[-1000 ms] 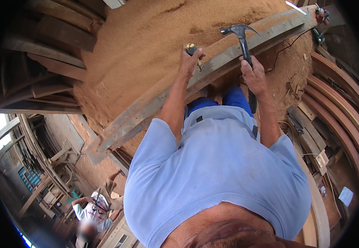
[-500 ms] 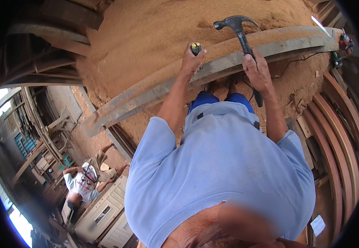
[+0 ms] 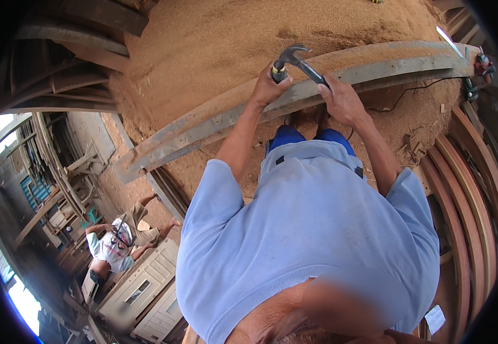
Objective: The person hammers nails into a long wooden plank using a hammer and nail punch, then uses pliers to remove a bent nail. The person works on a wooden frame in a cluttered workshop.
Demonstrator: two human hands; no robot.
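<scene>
My left hand [image 3: 267,90] is wrapped round an upright tool handle [image 3: 279,73] with black and yellow bands. Its lower end is hidden by the hand, so the kind of tool cannot be told. In my right hand [image 3: 343,103] is a claw hammer [image 3: 307,69] with a dark head and grip. The hammer's striking face is at the top of the banded handle, seemingly touching it. Both hands are over a long wooden beam [image 3: 312,93] that crosses in front of me.
Sawdust [image 3: 214,63] covers the ground beyond the beam. A red and green tool [image 3: 478,69] with a dark cable lies at the beam's right end. Curved planks [image 3: 461,212] are stacked at right. Another person [image 3: 114,243] sits at lower left beside pale panelled doors [image 3: 151,275].
The hammer has swung left and down, its face now at the banded handle's top. My right hand has moved slightly left; the left hand stays nearly in place.
</scene>
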